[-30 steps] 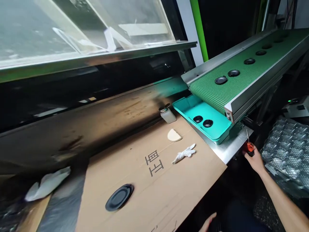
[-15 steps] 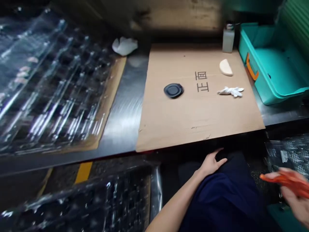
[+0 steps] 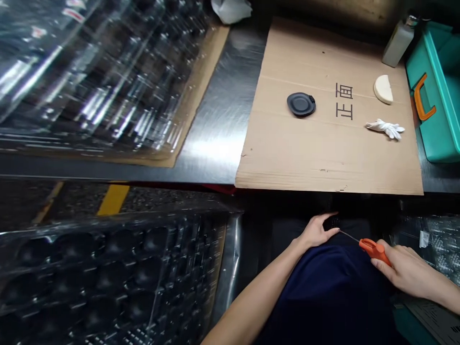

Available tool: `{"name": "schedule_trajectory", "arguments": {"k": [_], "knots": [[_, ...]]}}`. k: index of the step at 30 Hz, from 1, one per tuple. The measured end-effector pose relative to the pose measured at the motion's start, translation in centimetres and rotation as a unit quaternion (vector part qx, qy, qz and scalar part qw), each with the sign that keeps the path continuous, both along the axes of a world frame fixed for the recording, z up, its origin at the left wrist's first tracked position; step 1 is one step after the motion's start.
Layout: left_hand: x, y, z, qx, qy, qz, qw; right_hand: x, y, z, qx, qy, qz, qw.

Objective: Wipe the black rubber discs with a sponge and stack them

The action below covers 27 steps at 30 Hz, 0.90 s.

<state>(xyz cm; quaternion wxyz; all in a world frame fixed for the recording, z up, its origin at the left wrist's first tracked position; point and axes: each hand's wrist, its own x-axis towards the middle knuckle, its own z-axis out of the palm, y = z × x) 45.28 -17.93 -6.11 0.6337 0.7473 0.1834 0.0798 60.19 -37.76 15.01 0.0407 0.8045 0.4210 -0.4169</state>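
Note:
My left hand (image 3: 316,232) is low in front of my body, below the table edge. Its thumb and forefinger curve around something dark (image 3: 335,222) that barely stands out against the black behind it. My right hand (image 3: 398,266) is closed around the orange handle of a tool (image 3: 373,250) with a thin metal shaft. The shaft points left, and its tip is at or very near my left thumb. On the cardboard sheet (image 3: 294,153) above my hands lies a black, rounded lid-like part (image 3: 301,104).
A white glove (image 3: 386,128) and a cream half-round pad (image 3: 383,89) lie on the cardboard. A bottle (image 3: 398,42) and a teal bin (image 3: 431,110) stand at right. Clear plastic trays (image 3: 143,81) cover the left, with another black tray (image 3: 118,273) below.
My right hand has brought the orange tool leftward to my left hand. The left hand keeps its pose. The view has shifted, so the table things appear farther right and higher.

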Motion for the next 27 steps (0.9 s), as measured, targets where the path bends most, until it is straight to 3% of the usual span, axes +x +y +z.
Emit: {"name": "schedule_trajectory", "arguments": {"k": [4, 7, 9, 12, 13, 15, 20, 23, 25, 27], "knots": [[0.4, -0.4, -0.6, -0.090, 0.040, 0.057, 0.994, -0.7, 0.7, -0.6, -0.007, -0.045, 0.022, 0.999], [1.1, -0.2, -0.9, -0.234, 0.066, 0.151, 0.958, -1.4, 1.0, -0.8, -0.005, -0.050, 0.041, 0.998], [1.6, 0.2, -0.7, -0.389, 0.085, 0.221, 0.890, -2.0, 1.1, -1.0, 0.002, -0.052, 0.047, 0.998], [1.9, 0.8, 0.0, -0.592, 0.135, 0.262, 0.750, -2.5, 1.0, -1.5, 0.013, -0.057, 0.054, 0.997], [1.9, 0.9, 0.3, -0.627, 0.150, 0.259, 0.719, -2.5, 0.9, -1.7, 0.015, -0.056, 0.053, 0.997], [1.8, 1.1, 0.7, -0.658, 0.168, 0.248, 0.691, -2.5, 1.0, -2.0, 0.021, -0.053, 0.050, 0.997], [1.5, 1.1, 1.0, -0.665, 0.175, 0.234, 0.687, -2.4, 1.2, -2.5, 0.037, -0.047, 0.021, 0.998], [1.0, 1.0, 1.7, -0.632, 0.170, 0.245, 0.715, -2.8, -0.4, -2.4, 0.089, 0.007, -0.035, 0.995], [0.1, 1.1, 2.7, -0.598, 0.166, 0.225, 0.751, -2.9, -2.8, -2.6, 0.171, 0.034, -0.144, 0.974], [-1.2, 1.4, 4.0, -0.552, 0.155, 0.176, 0.800, -2.4, -5.5, -3.3, 0.277, -0.017, -0.313, 0.908]]}}
